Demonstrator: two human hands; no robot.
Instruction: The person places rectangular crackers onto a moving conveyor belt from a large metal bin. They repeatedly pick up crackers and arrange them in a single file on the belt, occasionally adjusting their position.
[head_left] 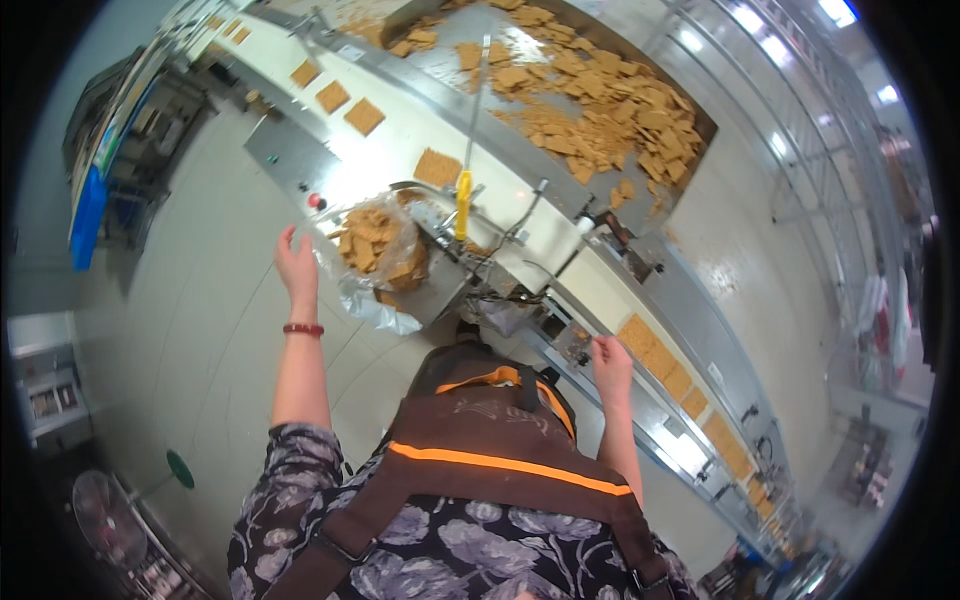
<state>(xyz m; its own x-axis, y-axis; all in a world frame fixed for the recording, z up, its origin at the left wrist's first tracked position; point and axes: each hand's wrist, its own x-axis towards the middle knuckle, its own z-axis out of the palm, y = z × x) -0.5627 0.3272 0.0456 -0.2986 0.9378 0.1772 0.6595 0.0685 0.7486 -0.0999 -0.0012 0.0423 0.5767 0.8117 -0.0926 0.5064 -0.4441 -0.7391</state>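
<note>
My left hand [296, 262] is raised beside a clear plastic bag [350, 285] of broken brown biscuits [370, 240], its fingers apart and nothing visible in them. The bag rests against the near side of the conveyor belt [400, 140]. On the right, my right hand [612, 366] is closed at the near edge of the lower conveyor [590, 275], its fingers drawn together. Whether anything is inside them is hidden. Square biscuits [365, 117] lie spaced out on the upper belt, while a row of biscuits [650, 345] lies close together on the lower one.
Beyond the belt stands a large metal tray [710, 130] heaped with loose biscuits. A yellow-handled tool [463, 205] leans across the belt. A red button [317, 200] sits on the near metal panel. A metal rack [800, 150] stands at the far right, a fan [108, 520] at lower left.
</note>
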